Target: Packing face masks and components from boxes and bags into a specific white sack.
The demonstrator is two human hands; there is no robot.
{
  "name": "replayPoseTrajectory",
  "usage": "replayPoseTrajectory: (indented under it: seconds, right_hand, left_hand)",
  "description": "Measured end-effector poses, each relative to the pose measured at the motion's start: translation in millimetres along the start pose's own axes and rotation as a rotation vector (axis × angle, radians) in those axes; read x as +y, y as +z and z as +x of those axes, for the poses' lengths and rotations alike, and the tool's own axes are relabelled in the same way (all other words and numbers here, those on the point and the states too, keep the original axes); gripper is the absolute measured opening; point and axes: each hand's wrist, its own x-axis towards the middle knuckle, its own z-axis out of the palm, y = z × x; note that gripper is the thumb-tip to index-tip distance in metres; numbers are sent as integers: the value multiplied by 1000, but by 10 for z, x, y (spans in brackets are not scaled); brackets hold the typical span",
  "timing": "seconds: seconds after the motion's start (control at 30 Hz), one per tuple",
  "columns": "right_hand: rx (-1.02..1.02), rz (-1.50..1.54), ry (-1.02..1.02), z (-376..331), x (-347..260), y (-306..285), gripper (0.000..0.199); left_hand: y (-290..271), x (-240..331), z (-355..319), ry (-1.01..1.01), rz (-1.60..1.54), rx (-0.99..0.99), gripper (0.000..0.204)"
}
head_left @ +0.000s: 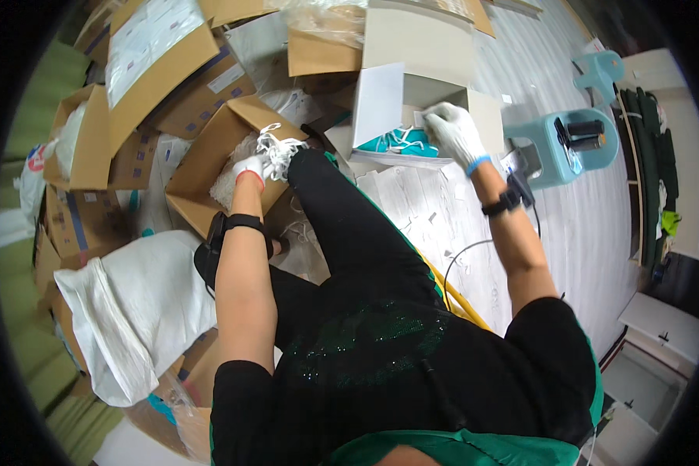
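Note:
My left hand (254, 165), in a white glove with a red cuff, is closed round a bunch of white cords (281, 149) above my knee. Beneath it stands an open cardboard box (189, 172) with whitish, stringy material (231, 172) inside. My right hand (456, 132), in a white glove with a blue cuff, is at the near right corner of an open white box (419, 162). Its fingers are curled together; whatever they hold is too small to make out. Teal items (376, 144) with white cords on them lie in that box, just left of the hand.
A light blue stool (547, 147) with black devices on it stands to the right. Several cardboard boxes (198, 97) crowd the far left. A white sack (144, 303) leans by my left arm. A black cable (467, 250) and paper scraps lie on the pale floor.

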Motion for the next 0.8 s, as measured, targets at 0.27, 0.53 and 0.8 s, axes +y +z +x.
replayPoseTrajectory:
  seconds: [0.27, 0.53, 0.8]
  right_hand:
    - [-218, -647, 63, 1584, 1232, 397, 29]
    - [-155, -89, 209, 1934, 1681, 963, 41]
    - [346, -625, -482, 889, 367, 184, 18]
  left_hand:
    - [-188, -13, -94, 458, 607, 101, 25]
    - [128, 111, -1145, 222, 650, 40, 28]
    - [212, 59, -1408, 808, 1213, 210, 27]
